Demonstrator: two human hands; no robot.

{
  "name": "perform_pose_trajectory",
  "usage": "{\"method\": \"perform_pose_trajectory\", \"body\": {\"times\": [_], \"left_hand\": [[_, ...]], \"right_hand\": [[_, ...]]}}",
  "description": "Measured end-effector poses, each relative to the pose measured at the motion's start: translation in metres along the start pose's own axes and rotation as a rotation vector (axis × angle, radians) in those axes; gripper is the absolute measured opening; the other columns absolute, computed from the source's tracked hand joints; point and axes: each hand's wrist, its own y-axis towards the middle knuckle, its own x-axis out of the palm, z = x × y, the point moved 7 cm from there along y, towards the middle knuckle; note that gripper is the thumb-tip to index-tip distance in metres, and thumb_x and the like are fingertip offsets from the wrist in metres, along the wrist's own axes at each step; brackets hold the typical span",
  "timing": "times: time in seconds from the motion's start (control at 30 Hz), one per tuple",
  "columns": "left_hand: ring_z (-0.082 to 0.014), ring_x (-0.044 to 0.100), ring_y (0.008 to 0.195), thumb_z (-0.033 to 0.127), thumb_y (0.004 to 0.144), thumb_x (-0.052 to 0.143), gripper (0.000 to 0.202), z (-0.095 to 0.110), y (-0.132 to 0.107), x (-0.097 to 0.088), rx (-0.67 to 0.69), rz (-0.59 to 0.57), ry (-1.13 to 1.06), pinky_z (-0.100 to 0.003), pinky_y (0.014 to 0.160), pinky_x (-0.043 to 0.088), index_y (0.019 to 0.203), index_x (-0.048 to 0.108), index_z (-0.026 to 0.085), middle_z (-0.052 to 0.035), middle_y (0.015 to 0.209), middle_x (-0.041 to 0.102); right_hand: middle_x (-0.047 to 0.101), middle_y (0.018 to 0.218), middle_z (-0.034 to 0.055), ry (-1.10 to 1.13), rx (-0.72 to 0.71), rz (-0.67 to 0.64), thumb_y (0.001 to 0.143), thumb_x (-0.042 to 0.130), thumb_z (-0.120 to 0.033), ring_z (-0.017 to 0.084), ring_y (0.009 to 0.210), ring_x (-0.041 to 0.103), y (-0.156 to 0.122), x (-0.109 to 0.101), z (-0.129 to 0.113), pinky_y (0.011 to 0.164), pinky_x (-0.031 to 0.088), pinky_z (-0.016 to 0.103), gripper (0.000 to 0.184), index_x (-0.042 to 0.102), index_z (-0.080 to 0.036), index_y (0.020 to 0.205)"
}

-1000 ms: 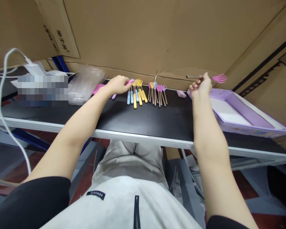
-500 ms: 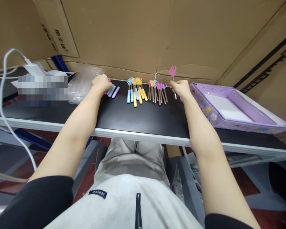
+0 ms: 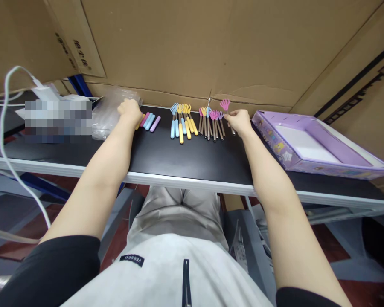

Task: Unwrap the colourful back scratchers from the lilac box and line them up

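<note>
My right hand [image 3: 240, 121] pinches the shaft of a back scratcher with a pink claw head [image 3: 225, 104], just right of a bunch of similar scratchers [image 3: 213, 123] with bare brown shafts and pink, yellow, blue and purple heads. My left hand [image 3: 129, 112] is closed beside the clear plastic bag [image 3: 110, 117]; what its fingers hold, if anything, is hidden. Close to it on the right lie loose coloured handle sleeves: a pink one [image 3: 144, 120], blue ones [image 3: 149, 121] and a purple one [image 3: 155, 124]. Scratchers with blue and yellow handles [image 3: 181, 128] lie mid-table.
A purple open box [image 3: 294, 162] stands on the right of the black table [image 3: 185, 160]. Upright cardboard [image 3: 185, 51] closes off the back. At the left, a white cable [image 3: 3, 123] loops over the table's edge, near a blurred-out item [image 3: 57, 121].
My right hand has moved slightly left and lowered the pink scratcher towards the bare-shaft bunch. My left hand has shifted slightly left, uncovering more of the sleeves.
</note>
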Motion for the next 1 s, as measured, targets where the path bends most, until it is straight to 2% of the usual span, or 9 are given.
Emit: {"method": "perform_pose_trajectory", "body": {"times": [0.1, 0.2, 0.33, 0.53, 0.67, 0.8, 1.0], "left_hand": [[-0.0432, 0.056, 0.142, 0.023, 0.087, 0.072, 0.065, 0.002, -0.008, -0.007, -0.084, 0.003, 0.029, -0.045, 0.115, 0.050, 0.146, 0.060, -0.001, -0.0319, 0.152, 0.055], [-0.0438, 0.057, 0.140, 0.027, 0.089, 0.067, 0.063, 0.013, -0.011, -0.008, -0.015, -0.009, 0.055, -0.046, 0.114, 0.050, 0.145, 0.062, -0.001, -0.0321, 0.151, 0.057], [-0.0433, 0.059, 0.138, 0.029, 0.090, 0.061, 0.060, 0.033, -0.019, -0.008, 0.114, -0.014, 0.073, -0.049, 0.113, 0.049, 0.144, 0.065, 0.004, -0.0287, 0.144, 0.064], [-0.0417, 0.058, 0.136, 0.034, 0.093, 0.056, 0.054, 0.068, -0.041, -0.007, 0.275, -0.026, 0.096, -0.046, 0.112, 0.047, 0.137, 0.067, 0.005, -0.0257, 0.140, 0.065], [-0.0397, 0.060, 0.134, 0.036, 0.096, 0.055, 0.049, 0.084, -0.050, 0.000, 0.365, -0.035, 0.106, -0.044, 0.111, 0.048, 0.134, 0.069, 0.008, -0.0224, 0.135, 0.068], [-0.0380, 0.066, 0.127, 0.037, 0.097, 0.054, 0.044, 0.096, -0.060, 0.007, 0.453, -0.045, 0.097, -0.042, 0.106, 0.052, 0.128, 0.073, 0.013, -0.0187, 0.127, 0.073], [-0.0405, 0.068, 0.126, 0.028, 0.093, 0.054, 0.045, 0.106, -0.073, 0.012, 0.436, -0.094, 0.130, -0.044, 0.104, 0.055, 0.131, 0.073, 0.010, -0.0222, 0.129, 0.073]], "right_hand": [[0.072, 0.077, 0.0089, -0.058, 0.011, -0.029, 0.089, 0.065, -0.019, 0.023, 0.085, 0.071, -0.002, 0.008, -0.001, 0.092, 0.057, 0.035, 0.007, 0.070, -0.014, 0.089], [0.077, 0.089, 0.0117, -0.113, 0.006, -0.065, 0.089, 0.062, -0.016, 0.026, 0.093, 0.073, -0.006, 0.015, -0.005, 0.092, 0.057, 0.034, 0.015, 0.072, -0.015, 0.100], [0.078, 0.111, 0.0156, -0.176, -0.053, -0.124, 0.094, 0.059, -0.018, 0.028, 0.107, 0.073, -0.010, 0.026, -0.017, 0.098, 0.055, 0.035, 0.025, 0.072, -0.013, 0.115], [0.067, 0.143, 0.0197, -0.292, -0.114, -0.155, 0.103, 0.049, -0.024, 0.031, 0.133, 0.064, -0.011, 0.041, -0.033, 0.110, 0.049, 0.036, 0.040, 0.066, -0.010, 0.137], [0.065, 0.143, 0.0238, -0.378, -0.126, -0.152, 0.105, 0.040, -0.025, 0.036, 0.133, 0.063, -0.018, 0.041, -0.038, 0.109, 0.049, 0.044, 0.050, 0.057, -0.007, 0.149], [0.064, 0.143, 0.0257, -0.448, -0.191, -0.123, 0.106, 0.035, -0.025, 0.039, 0.131, 0.063, -0.026, 0.035, -0.045, 0.108, 0.049, 0.048, 0.051, 0.055, -0.008, 0.150], [0.064, 0.142, 0.0253, -0.490, -0.238, -0.128, 0.106, 0.036, -0.027, 0.039, 0.132, 0.062, -0.032, 0.029, -0.048, 0.110, 0.048, 0.051, 0.048, 0.061, -0.010, 0.144]]}}
